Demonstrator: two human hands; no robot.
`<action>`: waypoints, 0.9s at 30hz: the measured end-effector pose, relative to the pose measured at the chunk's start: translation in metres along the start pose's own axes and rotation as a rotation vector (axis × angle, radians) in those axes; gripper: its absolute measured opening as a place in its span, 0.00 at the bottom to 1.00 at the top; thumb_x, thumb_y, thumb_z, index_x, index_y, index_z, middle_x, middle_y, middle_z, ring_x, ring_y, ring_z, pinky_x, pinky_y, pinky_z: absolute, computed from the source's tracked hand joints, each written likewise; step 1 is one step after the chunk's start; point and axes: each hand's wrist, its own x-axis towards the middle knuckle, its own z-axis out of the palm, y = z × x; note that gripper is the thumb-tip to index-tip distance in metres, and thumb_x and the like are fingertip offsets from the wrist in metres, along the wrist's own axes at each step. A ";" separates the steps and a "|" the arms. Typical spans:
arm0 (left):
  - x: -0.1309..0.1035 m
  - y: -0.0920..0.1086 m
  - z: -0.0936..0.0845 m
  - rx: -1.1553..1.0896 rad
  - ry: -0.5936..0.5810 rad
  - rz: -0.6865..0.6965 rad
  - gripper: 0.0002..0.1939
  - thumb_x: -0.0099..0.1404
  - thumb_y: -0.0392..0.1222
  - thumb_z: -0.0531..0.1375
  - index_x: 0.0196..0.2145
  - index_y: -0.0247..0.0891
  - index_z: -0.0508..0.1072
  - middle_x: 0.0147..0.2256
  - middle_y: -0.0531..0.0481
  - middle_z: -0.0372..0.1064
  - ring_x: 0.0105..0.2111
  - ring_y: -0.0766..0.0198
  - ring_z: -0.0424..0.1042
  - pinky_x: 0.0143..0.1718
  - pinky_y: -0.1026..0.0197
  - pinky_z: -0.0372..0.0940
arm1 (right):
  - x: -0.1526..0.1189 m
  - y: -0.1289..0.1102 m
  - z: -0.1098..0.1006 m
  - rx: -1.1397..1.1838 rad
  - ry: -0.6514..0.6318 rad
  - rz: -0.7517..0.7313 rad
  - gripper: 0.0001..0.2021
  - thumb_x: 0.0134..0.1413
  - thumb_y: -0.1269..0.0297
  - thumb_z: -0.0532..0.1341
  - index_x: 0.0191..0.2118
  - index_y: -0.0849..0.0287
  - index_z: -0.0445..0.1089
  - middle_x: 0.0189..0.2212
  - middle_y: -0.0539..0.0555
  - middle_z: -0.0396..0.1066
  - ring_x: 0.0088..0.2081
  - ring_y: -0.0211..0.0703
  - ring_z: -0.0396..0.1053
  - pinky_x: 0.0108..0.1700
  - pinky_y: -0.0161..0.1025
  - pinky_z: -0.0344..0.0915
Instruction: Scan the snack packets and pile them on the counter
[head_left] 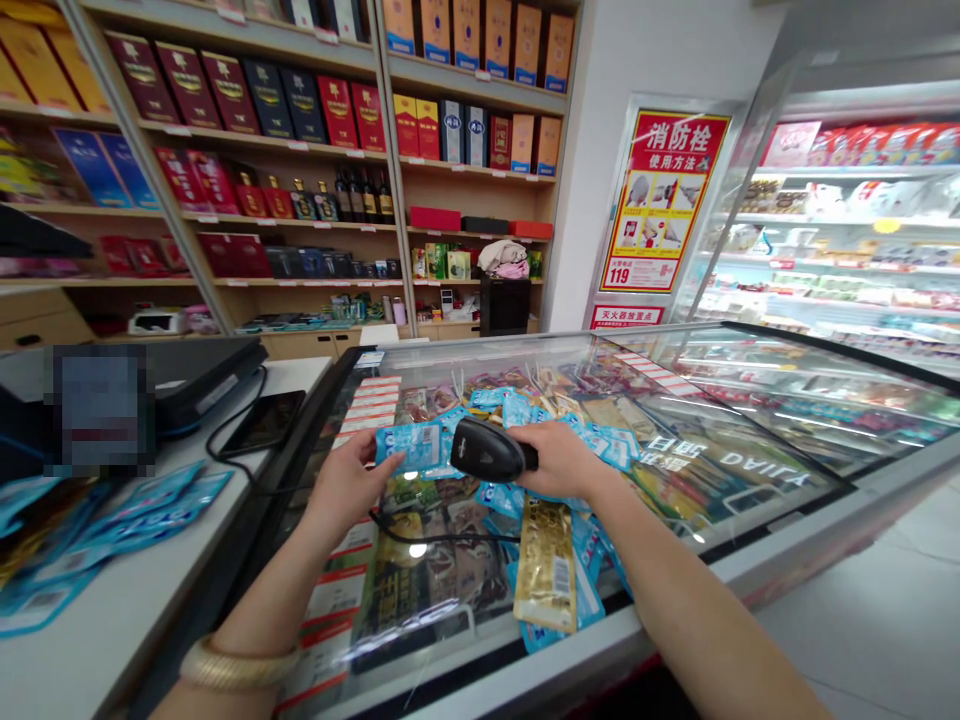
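My left hand (352, 478) pinches the edge of a small blue snack packet (409, 447), whose printed side with a barcode faces up. In my right hand (559, 458) is a black barcode scanner (487, 448), its head pointing left toward that packet. The scanner's cable (450, 538) loops below it over the glass. Under and around the scanner lies a pile of blue packets (517, 408). A gold packet (545, 565) rests on top of the pile's near end, close to the freezer's front edge.
The pile lies on a glass-topped chest freezer (750, 420). On the white counter (187, 560) at left are more blue packets (142, 510), a phone (264, 422) and a black machine (202, 380). Shelves of boxed bottles (292, 100) stand behind, with a lit fridge (862, 220) at right.
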 end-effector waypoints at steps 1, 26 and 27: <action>0.000 0.001 0.000 -0.002 0.000 -0.002 0.23 0.35 0.54 0.71 0.29 0.40 0.75 0.31 0.47 0.78 0.33 0.54 0.75 0.40 0.54 0.69 | 0.000 0.000 0.000 -0.001 -0.003 0.000 0.13 0.46 0.65 0.64 0.41 0.52 0.74 0.34 0.50 0.77 0.35 0.45 0.74 0.35 0.35 0.59; -0.001 -0.002 -0.004 0.063 -0.053 0.022 0.20 0.43 0.52 0.65 0.33 0.39 0.73 0.35 0.47 0.78 0.37 0.53 0.76 0.44 0.53 0.69 | 0.000 0.000 0.002 0.020 0.000 -0.008 0.09 0.48 0.64 0.63 0.38 0.53 0.73 0.31 0.51 0.77 0.33 0.43 0.72 0.34 0.34 0.56; -0.001 -0.003 -0.004 0.067 -0.053 0.022 0.20 0.43 0.52 0.65 0.33 0.39 0.73 0.35 0.47 0.78 0.37 0.53 0.76 0.44 0.53 0.69 | 0.000 0.001 0.003 0.024 0.006 -0.012 0.10 0.47 0.64 0.63 0.38 0.53 0.73 0.31 0.50 0.77 0.33 0.43 0.72 0.34 0.34 0.56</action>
